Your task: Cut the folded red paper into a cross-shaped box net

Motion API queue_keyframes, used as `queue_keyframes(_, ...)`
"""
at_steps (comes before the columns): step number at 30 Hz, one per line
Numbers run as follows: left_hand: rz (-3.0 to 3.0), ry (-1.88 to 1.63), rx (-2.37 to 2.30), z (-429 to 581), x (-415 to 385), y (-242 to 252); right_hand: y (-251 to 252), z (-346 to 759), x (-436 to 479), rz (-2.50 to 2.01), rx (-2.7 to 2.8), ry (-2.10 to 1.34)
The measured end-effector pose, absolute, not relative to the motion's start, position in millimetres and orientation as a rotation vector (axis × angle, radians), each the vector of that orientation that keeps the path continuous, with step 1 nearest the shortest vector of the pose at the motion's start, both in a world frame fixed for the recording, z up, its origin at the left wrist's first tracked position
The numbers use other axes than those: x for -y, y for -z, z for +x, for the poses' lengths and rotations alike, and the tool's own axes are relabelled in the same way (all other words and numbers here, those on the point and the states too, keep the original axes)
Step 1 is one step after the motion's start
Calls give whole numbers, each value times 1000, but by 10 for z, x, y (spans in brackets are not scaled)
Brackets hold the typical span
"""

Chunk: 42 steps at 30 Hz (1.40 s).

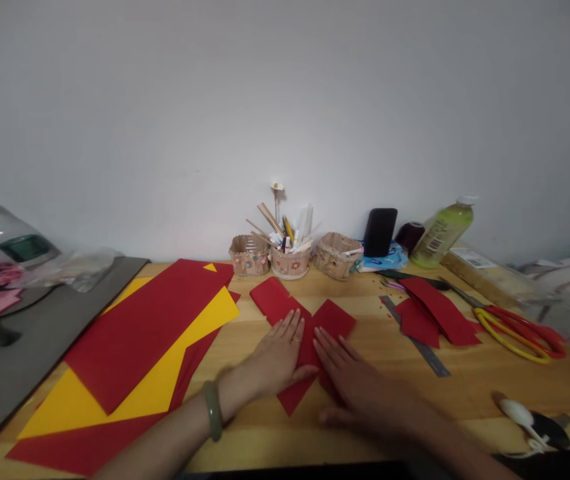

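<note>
Red paper (293, 395) lies in the middle of the wooden table, its ends spreading outward beneath both hands. My left hand (279, 353) rests flat on it with fingers stretched out; a green bangle (213, 410) circles that wrist. My right hand (347, 377) presses on the paper's right side, fingers extended and thumb apart, slightly blurred. One arm of the paper reaches up left, another toward the right. How the layers join under the palms is hidden.
Red sheets (149, 327) and yellow sheets (65, 410) lie at left. Baskets (292, 263) line the wall. On the right are scissors (515, 333), a steel ruler (422, 350), red paper pieces (439, 313), a phone (381, 232), a bottle (442, 233) and a white-handled item (517, 413).
</note>
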<state>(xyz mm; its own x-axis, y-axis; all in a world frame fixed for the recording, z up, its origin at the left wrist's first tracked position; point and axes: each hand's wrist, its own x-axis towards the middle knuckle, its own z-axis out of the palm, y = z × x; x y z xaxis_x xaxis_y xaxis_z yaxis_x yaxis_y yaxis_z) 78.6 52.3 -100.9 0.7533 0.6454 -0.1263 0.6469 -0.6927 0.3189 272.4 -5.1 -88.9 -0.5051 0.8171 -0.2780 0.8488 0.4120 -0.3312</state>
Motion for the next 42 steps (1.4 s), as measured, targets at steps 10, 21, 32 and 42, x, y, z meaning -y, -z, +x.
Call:
queue_keyframes(10, 2548, 53, -1007, 774, -545, 1009, 713, 2756, 196, 1383, -2517, 874)
queue_keyframes(21, 2517, -22, -968, 753, -560, 1076, 758, 2854, 232, 1558, -2465, 858)
queue_keyframes(32, 2548, 12, -1000, 760, -530, 1002, 963, 2967, 461, 1633, -2455, 620)
queue_keyframes(42, 2793, -173, -893, 739, -561, 1122, 1274, 3196, 666, 1570, -2724, 133)
